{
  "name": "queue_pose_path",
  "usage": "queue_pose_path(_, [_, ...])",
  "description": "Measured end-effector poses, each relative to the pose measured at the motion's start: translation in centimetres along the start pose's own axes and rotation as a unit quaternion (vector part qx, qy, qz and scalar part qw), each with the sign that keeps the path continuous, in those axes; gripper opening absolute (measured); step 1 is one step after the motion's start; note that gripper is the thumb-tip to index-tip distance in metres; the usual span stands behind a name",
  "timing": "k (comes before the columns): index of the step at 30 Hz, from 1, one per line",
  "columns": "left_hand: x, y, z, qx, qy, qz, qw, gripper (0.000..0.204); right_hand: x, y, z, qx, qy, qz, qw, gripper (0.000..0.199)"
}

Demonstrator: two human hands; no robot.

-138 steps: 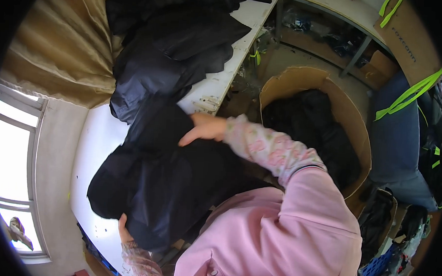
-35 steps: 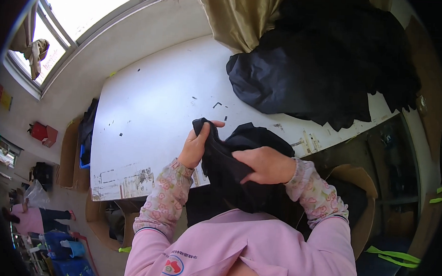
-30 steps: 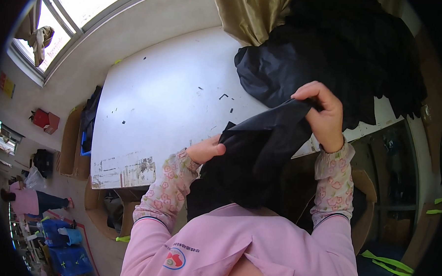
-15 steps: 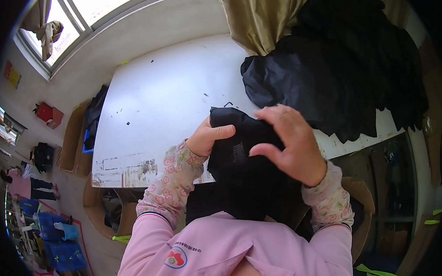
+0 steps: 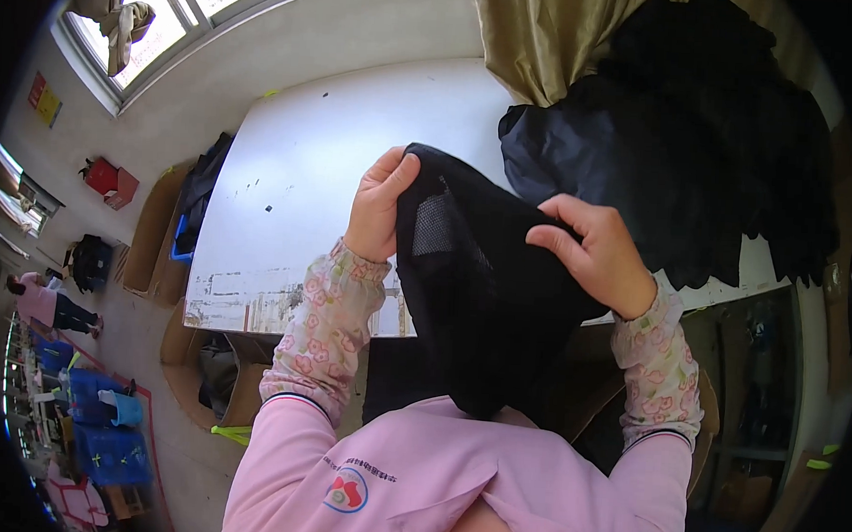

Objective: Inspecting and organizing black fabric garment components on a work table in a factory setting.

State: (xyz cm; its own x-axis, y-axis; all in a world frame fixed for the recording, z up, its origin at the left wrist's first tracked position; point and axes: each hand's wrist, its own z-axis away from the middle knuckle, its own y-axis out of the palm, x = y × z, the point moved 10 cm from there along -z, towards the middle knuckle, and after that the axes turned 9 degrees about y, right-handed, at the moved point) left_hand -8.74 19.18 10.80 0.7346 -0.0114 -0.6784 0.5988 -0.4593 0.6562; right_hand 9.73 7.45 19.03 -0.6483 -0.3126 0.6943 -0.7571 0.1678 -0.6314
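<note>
While the left hand [image 5: 379, 205] grasps the upper left corner of a black fabric piece [image 5: 492, 288], with the thumb on the near face and the fingers curled behind, the right hand [image 5: 600, 250] pinches the upper right edge between thumb and forefinger. The upper edge of the piece runs between the two hands, sloping downward toward the right. Near the left hand, a grey mesh-like patch [image 5: 434, 225] shows on the fabric face. The piece is located over the near edge of a white worktable [image 5: 325, 181], and its lower portion hangs in loose folds in front of the wearer's pink shirt [image 5: 408, 455]; whether it contacts the table edge cannot be told. Both forearms are covered by floral-print sleeves [image 5: 320, 333], gathered at the wrists. A heap of black fabric [image 5: 678, 153] occupies the right side of the worktable, adjacent to a gold curtain [image 5: 540, 43]. Scuff marks line the near edge of the tabletop. At the left, below table height, stands an open cardboard box [image 5: 182, 360] with dark material inside. Farther left, a co-worker [image 5: 52, 305] stands near blue bins [image 5: 109, 454].
</note>
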Motion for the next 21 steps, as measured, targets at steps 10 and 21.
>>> queue_pose_path(10, [9.8,-8.5,15.4,0.198,-0.298,-0.077,0.930,0.073,0.3,-6.4,-6.6,-0.059,0.066,-0.422,0.902,0.020])
queue_pose_path(21, [19.1,-4.6,10.2,-0.154,-0.237,0.254,0.925,0.041,4.0,-5.7,0.2,-0.083,-0.069,-0.173,0.979,0.048])
